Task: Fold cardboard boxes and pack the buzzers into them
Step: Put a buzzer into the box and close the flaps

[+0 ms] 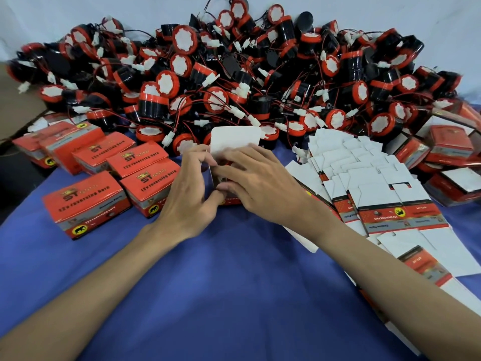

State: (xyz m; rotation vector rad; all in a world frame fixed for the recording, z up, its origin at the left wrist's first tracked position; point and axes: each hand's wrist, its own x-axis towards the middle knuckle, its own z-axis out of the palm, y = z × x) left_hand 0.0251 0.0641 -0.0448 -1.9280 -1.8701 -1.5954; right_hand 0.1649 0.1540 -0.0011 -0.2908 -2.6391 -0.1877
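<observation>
From the head camera, your left hand (191, 183) and right hand (260, 182) meet at the middle of the blue-covered bench (208, 269). Both grasp a half-folded box (234, 139) — your left fingers pinch its left edge and your right fingers curl over its top, thumb at the near side. Its white flap stands up behind your fingers. You cannot tell what is inside. The heap of red-and-black buzzers (234, 74) lies just beyond, wires tangled. Closed red boxes (88, 201) sit in rows at your left — flat box blanks (364, 178) fan out at your right.
</observation>
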